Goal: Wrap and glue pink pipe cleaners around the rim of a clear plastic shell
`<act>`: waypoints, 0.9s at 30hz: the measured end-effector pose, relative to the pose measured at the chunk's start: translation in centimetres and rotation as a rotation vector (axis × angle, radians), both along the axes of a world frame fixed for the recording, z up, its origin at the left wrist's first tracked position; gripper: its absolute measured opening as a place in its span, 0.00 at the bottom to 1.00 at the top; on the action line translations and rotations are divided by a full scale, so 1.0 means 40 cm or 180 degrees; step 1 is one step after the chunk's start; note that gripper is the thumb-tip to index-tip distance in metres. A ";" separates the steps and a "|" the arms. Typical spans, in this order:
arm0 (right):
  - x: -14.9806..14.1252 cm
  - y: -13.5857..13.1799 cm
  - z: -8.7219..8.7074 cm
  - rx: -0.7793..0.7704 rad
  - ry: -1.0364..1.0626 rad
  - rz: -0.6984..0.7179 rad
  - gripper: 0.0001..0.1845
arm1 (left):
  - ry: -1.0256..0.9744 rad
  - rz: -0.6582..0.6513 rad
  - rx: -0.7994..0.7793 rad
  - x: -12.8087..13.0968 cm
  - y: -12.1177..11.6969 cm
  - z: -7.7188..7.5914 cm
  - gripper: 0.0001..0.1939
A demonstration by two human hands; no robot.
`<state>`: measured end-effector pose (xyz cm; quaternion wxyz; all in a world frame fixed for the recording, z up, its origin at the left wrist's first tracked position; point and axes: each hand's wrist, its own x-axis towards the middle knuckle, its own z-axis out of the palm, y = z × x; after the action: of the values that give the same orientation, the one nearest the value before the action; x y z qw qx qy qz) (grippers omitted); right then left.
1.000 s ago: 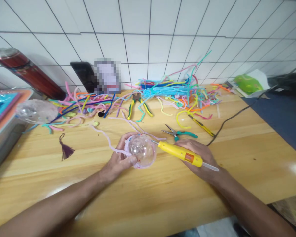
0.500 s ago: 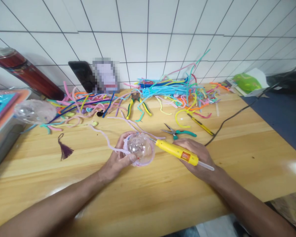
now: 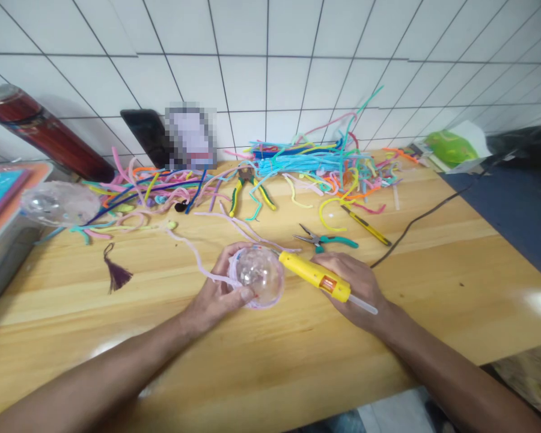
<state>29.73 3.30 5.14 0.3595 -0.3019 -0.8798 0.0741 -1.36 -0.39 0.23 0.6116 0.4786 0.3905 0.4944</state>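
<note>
Purple tassel (image 3: pixel 118 276) lies on the tabletop (image 3: pixel 234 373). Lilac pipe cleaner (image 3: pixel 195 254) leads to the left hand (image 3: pixel 220 296), grip holding a clear plastic ball (image 3: pixel 265 278) mid-tabletop. Yellow glue gun (image 3: pixel 310 272), nozzle near ball's upper right rim, contact unclear; right hand (image 3: pixel 361 288) wraps the gun in its grip.

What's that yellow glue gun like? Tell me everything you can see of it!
The glue gun has a bright yellow body that looks like plastic, an orange window near the back and a thin, metal-looking nozzle. A whitish, see-through stick pokes out behind. The right hand grips it at a slant over the table, hiding any handle. Its nozzle is by the clear ball; I can't tell whether they touch.
</note>
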 end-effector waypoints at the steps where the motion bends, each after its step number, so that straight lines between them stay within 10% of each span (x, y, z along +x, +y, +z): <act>1: 0.001 -0.001 0.003 0.0015 0.0003 -0.0029 0.18 | -0.0004 0.0013 0.0001 -0.002 0.000 -0.004 0.42; 27: 0.010 -0.001 0.006 0.0109 -0.0119 -0.0006 0.14 | 0.0036 0.0104 0.0028 0.002 -0.004 0.003 0.43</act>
<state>30.15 3.24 5.37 0.3482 -0.2978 -0.8873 0.0531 -1.30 -0.55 0.35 0.5990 0.4776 0.3996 0.5034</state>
